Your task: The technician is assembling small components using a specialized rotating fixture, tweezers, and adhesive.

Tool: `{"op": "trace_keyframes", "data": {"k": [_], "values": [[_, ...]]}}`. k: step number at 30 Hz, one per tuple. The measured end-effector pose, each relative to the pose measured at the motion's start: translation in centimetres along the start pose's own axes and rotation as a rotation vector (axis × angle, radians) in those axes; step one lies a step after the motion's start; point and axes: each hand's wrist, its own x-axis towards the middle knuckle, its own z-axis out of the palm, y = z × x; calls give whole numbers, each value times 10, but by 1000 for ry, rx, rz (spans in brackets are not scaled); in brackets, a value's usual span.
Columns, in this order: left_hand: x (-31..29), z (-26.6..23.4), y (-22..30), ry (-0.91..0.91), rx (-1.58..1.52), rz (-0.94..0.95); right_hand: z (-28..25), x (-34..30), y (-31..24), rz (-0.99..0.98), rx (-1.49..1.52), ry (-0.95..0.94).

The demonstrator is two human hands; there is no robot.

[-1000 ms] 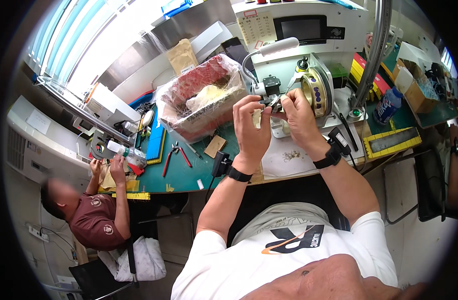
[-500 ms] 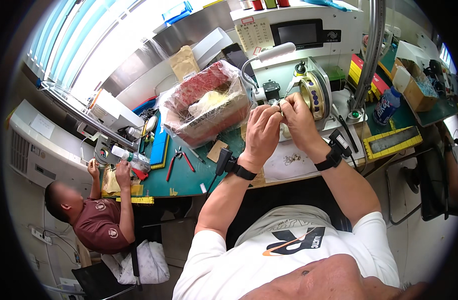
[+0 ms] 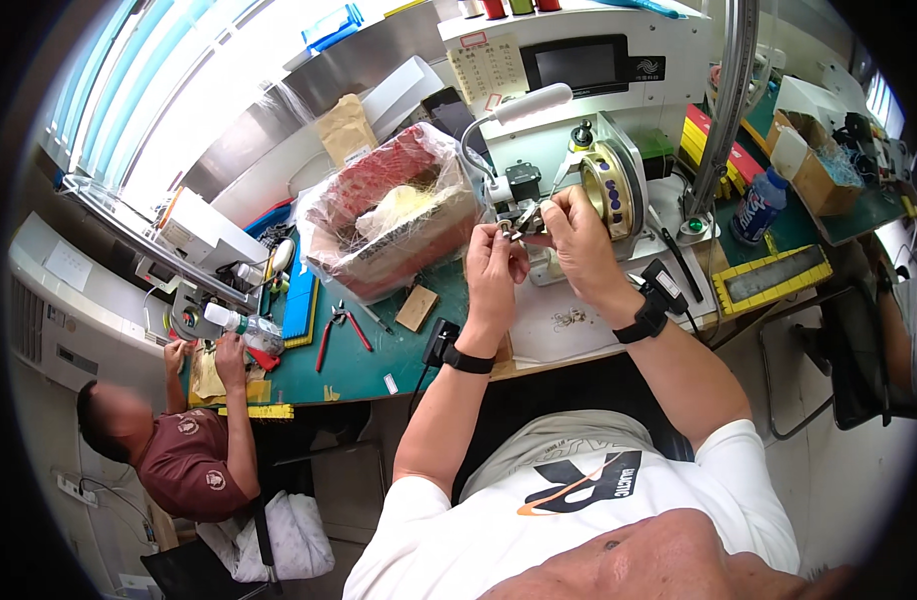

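My left hand (image 3: 493, 268) is pinched closed, and at its fingertips sits a small metal piece (image 3: 506, 229) too tiny to identify. My right hand (image 3: 582, 245) is closed just to the right, its thumb and finger pressed together beside the gold-coloured wheel (image 3: 607, 192) of a white bench machine (image 3: 592, 93). What the right fingers grip, if anything, is hidden. Between the hands shows a shiny metal fixture (image 3: 529, 215) on the machine. Below them a small heap of thin, tan-coloured parts (image 3: 569, 319) lies on a white sheet (image 3: 544, 340).
Left of my hands stands a red, plastic-lined box (image 3: 409, 240) with pale fibres inside. Red-handled pliers (image 3: 341, 328) and a tan block (image 3: 417, 308) lie on the green bench mat (image 3: 379, 355). A blue bottle (image 3: 759, 207) and yellow-edged tray (image 3: 774, 279) are at right. A co-worker (image 3: 189, 455) sits at far left.
My left hand has come away from the right one, down and to the left, exposing the metal fixture between them. The right fingers stay near the wheel. The whole view has shifted slightly.
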Motion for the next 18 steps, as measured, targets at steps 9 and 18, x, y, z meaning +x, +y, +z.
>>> {"op": "trace_keyframes", "data": {"k": [9, 18], "values": [[7, -9, -5, -175, -357, -77, 1, -4, -17, 32, -111, -3], [-6, 7, -6, 184, 672, 453, -3, -28, -19, 96, -109, -47]]}}
